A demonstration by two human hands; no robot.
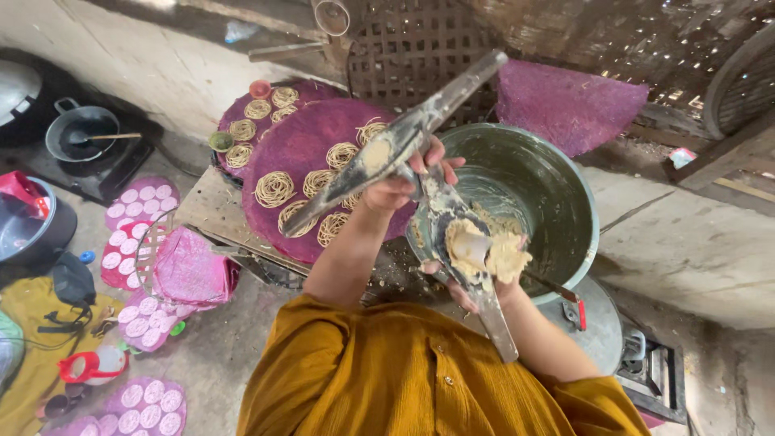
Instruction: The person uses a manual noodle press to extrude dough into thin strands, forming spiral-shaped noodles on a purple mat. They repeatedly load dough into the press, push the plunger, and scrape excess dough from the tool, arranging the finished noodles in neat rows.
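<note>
Above bowl rim (517,133), dough press (420,161)

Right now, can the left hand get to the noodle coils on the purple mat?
Probably yes. The purple mat with the noodle coils lies just beyond the left hand, with nothing between them. But that hand is closed on the press, so it would have to let go first.

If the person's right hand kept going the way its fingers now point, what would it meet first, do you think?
The right hand, coated in pale dough, points into the large metal basin. It would probably meet the basin's inner wall first, though depth is hard to judge from this one view.
</note>
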